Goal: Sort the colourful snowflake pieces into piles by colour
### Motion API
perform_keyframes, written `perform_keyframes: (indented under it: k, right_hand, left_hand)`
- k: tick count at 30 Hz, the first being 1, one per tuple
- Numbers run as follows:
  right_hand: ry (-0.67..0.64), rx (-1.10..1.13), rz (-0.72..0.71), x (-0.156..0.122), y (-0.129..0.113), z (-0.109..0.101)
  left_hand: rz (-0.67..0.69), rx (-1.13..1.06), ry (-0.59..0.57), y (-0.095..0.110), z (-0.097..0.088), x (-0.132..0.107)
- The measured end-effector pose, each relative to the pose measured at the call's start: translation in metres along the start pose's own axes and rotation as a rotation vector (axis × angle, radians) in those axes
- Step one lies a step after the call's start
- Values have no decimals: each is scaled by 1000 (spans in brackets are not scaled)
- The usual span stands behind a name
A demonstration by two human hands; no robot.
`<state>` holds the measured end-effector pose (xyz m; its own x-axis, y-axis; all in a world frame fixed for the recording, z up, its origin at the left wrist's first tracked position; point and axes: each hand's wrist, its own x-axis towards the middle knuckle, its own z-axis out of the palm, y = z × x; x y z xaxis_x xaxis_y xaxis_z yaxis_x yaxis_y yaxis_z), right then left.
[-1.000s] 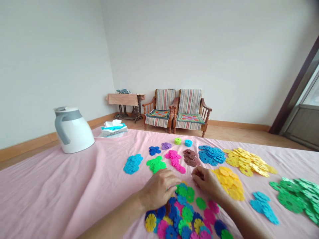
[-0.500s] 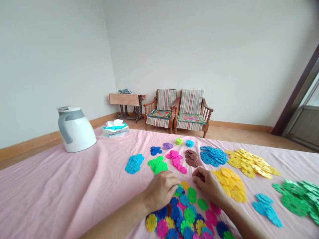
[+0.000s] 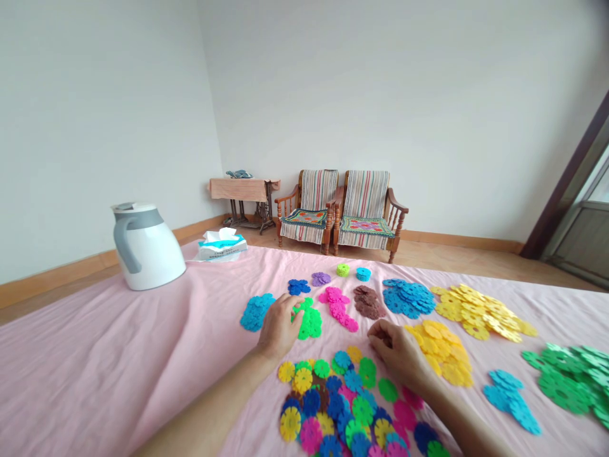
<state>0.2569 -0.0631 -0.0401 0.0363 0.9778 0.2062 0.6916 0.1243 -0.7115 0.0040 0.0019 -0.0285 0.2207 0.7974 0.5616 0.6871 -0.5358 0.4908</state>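
Observation:
A heap of mixed-colour snowflake discs [image 3: 347, 406] lies on the pink cloth [image 3: 143, 355] in front of me. My left hand [image 3: 280, 327] reaches over the bright green pile [image 3: 311, 320], fingers curled on a green disc at its left edge. My right hand [image 3: 399, 352] rests by the orange-yellow pile [image 3: 445, 352] with fingers pinched together; what they hold is hidden. Sorted piles lie behind: light blue [image 3: 254, 311], pink [image 3: 337, 308], brown [image 3: 367, 301] and blue [image 3: 406, 297].
A white kettle [image 3: 145, 244] and a tissue pack [image 3: 221, 244] stand at the far left. More piles lie to the right: yellow [image 3: 480, 311], green [image 3: 571, 377], cyan [image 3: 511, 397]. Two wooden armchairs [image 3: 340, 212] and a small table [image 3: 242, 190] stand by the wall.
My left hand has left the mixed heap and moved forward and left to the bright green pile. My right hand has stayed put.

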Motion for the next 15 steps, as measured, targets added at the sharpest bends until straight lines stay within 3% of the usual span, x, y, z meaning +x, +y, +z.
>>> perform_keyframes:
  k: [7,11,15]
  right_hand:
    - [16,-12,-7,-2,-1,0]
    - [-60,17,-6,-5,-8,3]
    - [-117,-74,-86,-12,-23,3]
  left_hand:
    - [124,-25,-47,15,-5,-3]
    - [216,-3,-131,28,-6,-8]
    - [217,25,-143,32,-6,-9]
